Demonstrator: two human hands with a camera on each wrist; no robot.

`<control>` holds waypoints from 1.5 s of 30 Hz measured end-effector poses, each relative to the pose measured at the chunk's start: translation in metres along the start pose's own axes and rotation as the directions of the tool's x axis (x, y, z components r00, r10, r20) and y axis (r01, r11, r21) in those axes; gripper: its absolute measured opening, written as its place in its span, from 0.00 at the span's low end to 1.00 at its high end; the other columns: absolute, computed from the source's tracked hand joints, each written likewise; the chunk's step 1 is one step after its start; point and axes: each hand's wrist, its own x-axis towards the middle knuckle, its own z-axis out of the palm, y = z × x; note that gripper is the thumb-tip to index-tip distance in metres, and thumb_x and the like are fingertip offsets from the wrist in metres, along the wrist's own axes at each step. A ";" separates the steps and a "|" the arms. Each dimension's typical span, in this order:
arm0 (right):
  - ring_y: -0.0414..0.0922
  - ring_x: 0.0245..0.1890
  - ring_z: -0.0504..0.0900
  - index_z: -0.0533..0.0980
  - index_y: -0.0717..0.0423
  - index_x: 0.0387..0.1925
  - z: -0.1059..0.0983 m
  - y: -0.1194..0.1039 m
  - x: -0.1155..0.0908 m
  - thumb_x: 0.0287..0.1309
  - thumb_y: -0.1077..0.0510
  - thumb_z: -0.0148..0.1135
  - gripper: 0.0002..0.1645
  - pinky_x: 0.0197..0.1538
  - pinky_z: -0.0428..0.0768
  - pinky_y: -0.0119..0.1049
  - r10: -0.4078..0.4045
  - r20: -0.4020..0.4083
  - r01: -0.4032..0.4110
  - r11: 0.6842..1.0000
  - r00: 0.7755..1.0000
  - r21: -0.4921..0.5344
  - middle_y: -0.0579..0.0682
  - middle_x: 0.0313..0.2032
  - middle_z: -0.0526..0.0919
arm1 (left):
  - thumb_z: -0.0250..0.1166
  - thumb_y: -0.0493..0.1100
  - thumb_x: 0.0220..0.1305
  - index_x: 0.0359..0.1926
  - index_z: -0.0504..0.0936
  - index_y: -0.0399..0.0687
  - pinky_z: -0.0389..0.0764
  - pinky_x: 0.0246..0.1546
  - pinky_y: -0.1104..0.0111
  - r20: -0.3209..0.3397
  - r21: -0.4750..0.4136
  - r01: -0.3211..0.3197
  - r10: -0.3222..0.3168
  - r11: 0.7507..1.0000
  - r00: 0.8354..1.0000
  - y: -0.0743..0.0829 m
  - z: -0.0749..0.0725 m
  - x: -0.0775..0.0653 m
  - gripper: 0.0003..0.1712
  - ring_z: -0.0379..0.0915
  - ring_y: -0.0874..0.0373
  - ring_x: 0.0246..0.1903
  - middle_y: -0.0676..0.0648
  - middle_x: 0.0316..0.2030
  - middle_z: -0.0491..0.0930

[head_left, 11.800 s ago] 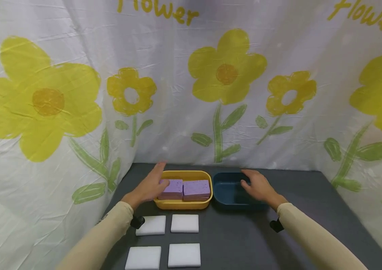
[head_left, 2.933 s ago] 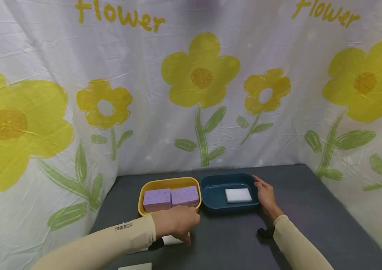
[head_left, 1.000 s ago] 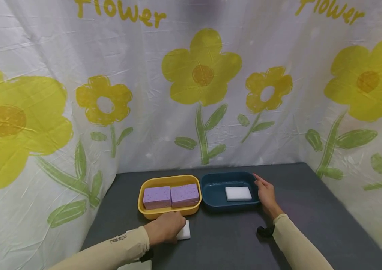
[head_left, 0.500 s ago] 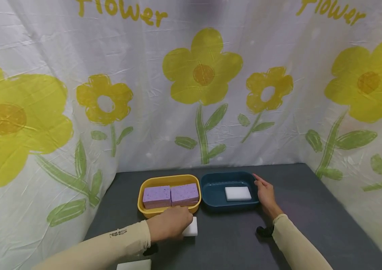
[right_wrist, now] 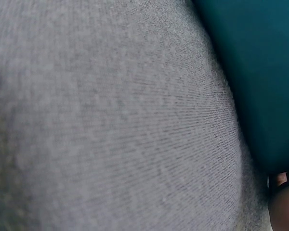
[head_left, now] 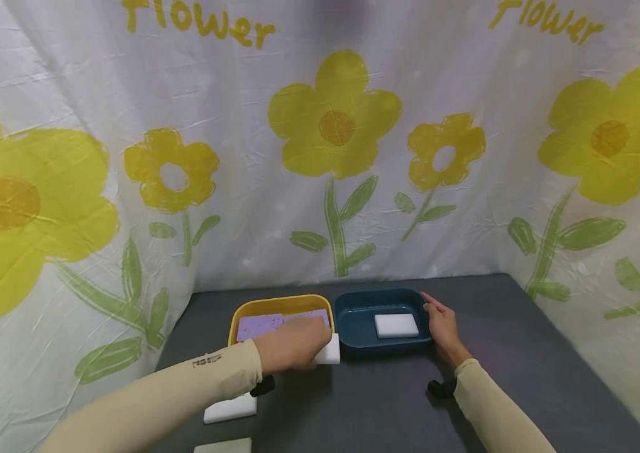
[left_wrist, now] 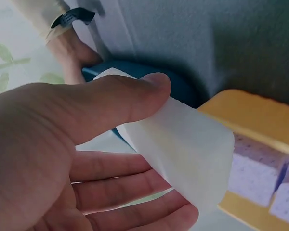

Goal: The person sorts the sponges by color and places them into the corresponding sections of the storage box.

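Observation:
My left hand point(head_left: 292, 343) pinches a white sponge block point(head_left: 328, 350) between thumb and fingers, raised in front of the yellow tray point(head_left: 275, 304). The left wrist view shows the thumb lying over one face of this white sponge point(left_wrist: 195, 154), the fingers behind it. At the right end of the dark blue tray point(head_left: 356, 321), my right hand point(head_left: 444, 327) grips the rim. A second white sponge point(head_left: 396, 326) lies inside that tray. Only a bit of the right hand's finger point(right_wrist: 285, 207) appears at the tray's corner in the right wrist view.
Two purple sponges point(head_left: 259, 325) sit in the yellow tray, partly covered by my left hand. On the dark table, two more white sponges point(head_left: 231, 409) lie near my left forearm. A flower-printed curtain point(head_left: 241, 251) hangs round the back and sides.
Earlier, several white sponges lay on the table and the blue tray was empty; one now lies in it. Within the last second my left hand lifts another up and rightward. The right hand stays put.

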 end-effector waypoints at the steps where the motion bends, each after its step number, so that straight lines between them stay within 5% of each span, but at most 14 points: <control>1: 0.61 0.87 0.51 0.69 0.58 0.80 0.000 0.000 0.000 0.86 0.57 0.45 0.29 0.86 0.49 0.62 -0.001 0.001 0.001 1.000 1.000 0.004 0.64 0.83 0.61 | 0.87 0.49 0.55 0.46 0.89 0.47 0.88 0.44 0.66 -0.001 -0.006 -0.002 0.002 1.000 1.000 -0.001 -0.002 0.003 0.22 0.83 0.57 0.35 0.48 0.38 0.88; 11: 0.60 0.87 0.50 0.69 0.57 0.81 -0.001 0.002 0.002 0.86 0.57 0.45 0.29 0.86 0.49 0.62 0.005 0.002 -0.005 1.000 1.000 0.009 0.61 0.85 0.58 | 0.82 0.48 0.63 0.56 0.88 0.46 0.87 0.48 0.65 -0.016 -0.108 -0.047 0.046 0.993 0.999 -0.012 -0.028 0.031 0.23 0.83 0.55 0.43 0.45 0.46 0.87; 17: 0.60 0.87 0.50 0.70 0.57 0.80 -0.002 0.003 0.002 0.85 0.57 0.46 0.29 0.85 0.49 0.62 0.001 0.005 -0.001 1.000 1.000 0.014 0.61 0.85 0.59 | 0.84 0.51 0.62 0.56 0.88 0.45 0.88 0.47 0.63 -0.007 -0.120 -0.018 0.017 0.993 1.000 -0.011 -0.038 0.058 0.26 0.85 0.54 0.44 0.45 0.47 0.87; 36: 0.61 0.86 0.55 0.70 0.56 0.81 -0.001 0.003 0.000 0.86 0.56 0.46 0.29 0.84 0.55 0.59 -0.009 -0.005 0.009 1.000 1.000 0.002 0.62 0.84 0.61 | 0.84 0.50 0.62 0.59 0.88 0.50 0.88 0.47 0.62 0.033 -0.111 0.043 -0.039 0.993 0.999 0.000 0.001 0.120 0.27 0.86 0.55 0.46 0.47 0.50 0.87; 40: 0.61 0.79 0.62 0.69 0.55 0.81 -0.002 0.003 0.001 0.86 0.55 0.46 0.30 0.74 0.63 0.54 -0.012 -0.002 0.012 1.000 1.000 -0.005 0.62 0.84 0.61 | 0.84 0.50 0.61 0.60 0.87 0.50 0.88 0.49 0.61 0.046 -0.129 0.066 -0.061 0.989 0.997 0.001 0.006 0.130 0.28 0.86 0.54 0.48 0.47 0.51 0.86; 42: 0.64 0.68 0.69 0.70 0.55 0.81 -0.001 0.003 0.001 0.86 0.56 0.46 0.29 0.64 0.68 0.50 -0.013 -0.005 0.013 1.000 1.000 -0.008 0.62 0.84 0.61 | 0.84 0.49 0.62 0.61 0.87 0.50 0.88 0.50 0.60 0.065 -0.140 0.075 -0.066 0.987 0.996 0.001 0.009 0.134 0.28 0.86 0.54 0.49 0.47 0.52 0.86; 45: 0.54 0.48 0.72 0.71 0.54 0.80 -0.001 0.005 0.001 0.85 0.55 0.46 0.29 0.52 0.69 0.41 -0.008 -0.015 0.008 1.000 1.000 -0.022 0.60 0.83 0.64 | 0.83 0.48 0.63 0.61 0.87 0.51 0.88 0.50 0.60 0.096 -0.143 0.088 -0.075 0.986 0.993 0.002 0.014 0.138 0.27 0.86 0.54 0.49 0.48 0.52 0.86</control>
